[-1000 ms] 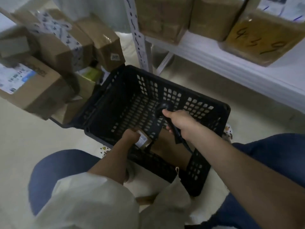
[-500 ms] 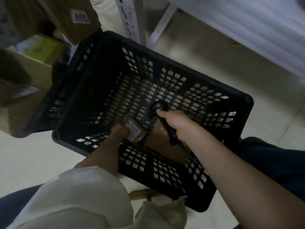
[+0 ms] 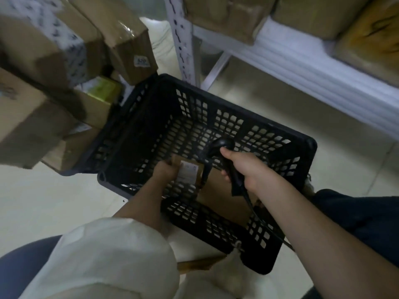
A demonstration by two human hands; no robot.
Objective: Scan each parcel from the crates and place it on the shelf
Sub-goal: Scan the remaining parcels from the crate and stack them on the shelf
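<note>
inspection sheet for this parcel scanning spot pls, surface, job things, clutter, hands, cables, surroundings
surface: pale tiled floor; the black crate stands on it.
job's things: a brown parcel with a white label lies in the crate; a black scanner is over it, head pointing down towards the label.
clutter: cardboard boxes piled left of the crate, one with a small sticker, its number too blurred to be sure of.
grip: left hand holds the parcel's labelled end; right hand grips the scanner handle.
cables: the scanner's black cable runs from the handle over the crate's near wall.
surroundings: white shelf on the right, carrying brown parcels.
</note>
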